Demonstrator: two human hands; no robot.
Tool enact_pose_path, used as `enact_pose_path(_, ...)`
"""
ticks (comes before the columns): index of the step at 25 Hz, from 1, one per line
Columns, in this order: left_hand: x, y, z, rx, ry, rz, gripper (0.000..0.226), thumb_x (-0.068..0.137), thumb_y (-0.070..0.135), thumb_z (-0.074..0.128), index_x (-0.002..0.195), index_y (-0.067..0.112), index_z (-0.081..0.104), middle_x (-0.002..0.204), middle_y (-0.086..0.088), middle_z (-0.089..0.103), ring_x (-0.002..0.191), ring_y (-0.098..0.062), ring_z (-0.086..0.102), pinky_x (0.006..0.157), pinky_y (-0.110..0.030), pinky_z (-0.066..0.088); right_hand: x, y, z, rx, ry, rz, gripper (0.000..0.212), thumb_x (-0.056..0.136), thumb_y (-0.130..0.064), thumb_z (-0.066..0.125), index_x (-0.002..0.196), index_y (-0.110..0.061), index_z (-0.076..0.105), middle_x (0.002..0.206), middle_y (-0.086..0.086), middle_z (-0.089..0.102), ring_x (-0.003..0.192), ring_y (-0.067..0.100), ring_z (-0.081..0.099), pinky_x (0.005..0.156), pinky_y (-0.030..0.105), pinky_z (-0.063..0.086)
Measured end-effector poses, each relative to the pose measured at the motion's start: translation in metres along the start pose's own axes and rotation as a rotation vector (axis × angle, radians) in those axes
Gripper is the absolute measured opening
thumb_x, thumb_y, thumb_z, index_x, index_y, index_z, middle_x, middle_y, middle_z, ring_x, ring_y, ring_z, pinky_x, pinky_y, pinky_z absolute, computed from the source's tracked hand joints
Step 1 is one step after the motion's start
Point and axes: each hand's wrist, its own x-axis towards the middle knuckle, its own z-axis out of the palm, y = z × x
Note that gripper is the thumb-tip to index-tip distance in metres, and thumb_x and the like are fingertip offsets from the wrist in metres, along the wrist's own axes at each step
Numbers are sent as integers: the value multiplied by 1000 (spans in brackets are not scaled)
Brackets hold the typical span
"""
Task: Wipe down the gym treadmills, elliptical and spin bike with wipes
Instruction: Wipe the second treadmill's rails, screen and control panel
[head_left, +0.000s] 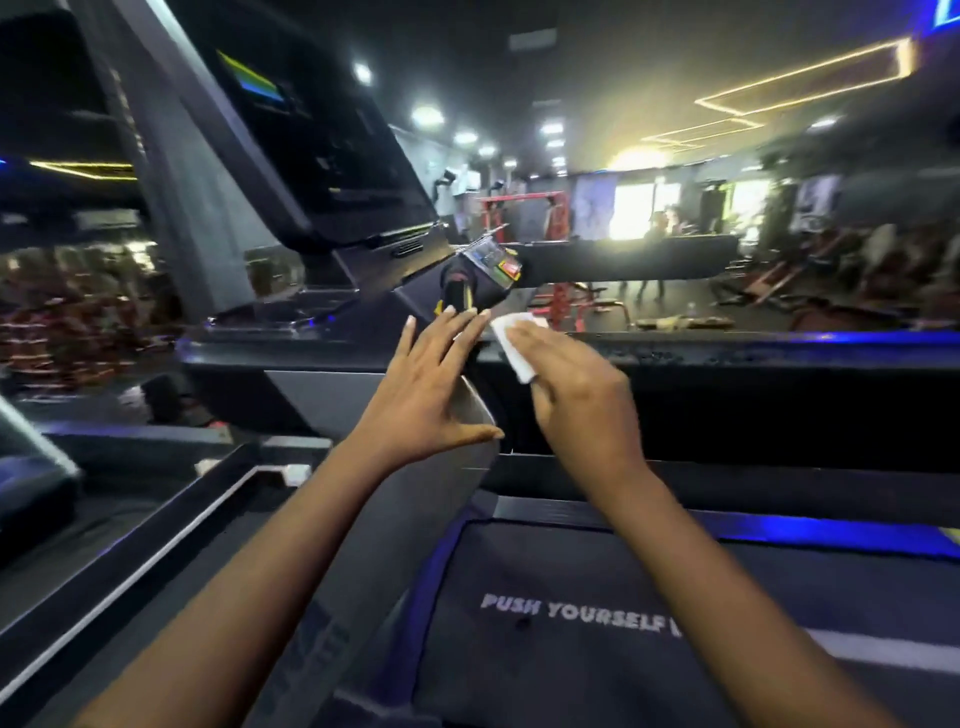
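I stand on a treadmill whose dark belt (597, 613) reads "PUSH YOURSELF". Its console (311, 156) rises at the upper left, tilted in view, with a handlebar control pod (488, 270) carrying a red button. My right hand (576, 395) holds a folded white wipe (511, 345) under its fingers, just below the pod. My left hand (431, 384) is spread with straight fingers beside the wipe, over the grey upright (467, 447), fingertips near the pod. Whether it touches the machine is unclear.
A second treadmill's side rail (156, 519) and console edge (31, 457) lie to the left. A black handrail (623, 262) runs right from the pod. Beyond it the gym floor holds red weight machines (556, 301) and distant people (660, 228).
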Motion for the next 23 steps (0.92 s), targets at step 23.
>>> enact_pose_path(23, 0, -6, 18, 31, 174, 65, 118, 41, 63, 83, 139, 12, 42, 136, -8, 53, 128, -23, 38, 109, -42, 21, 40, -10, 3, -454, -653, 116, 45, 93, -4, 39, 135, -15, 48, 134, 5, 53, 121, 27, 47, 94, 38, 43)
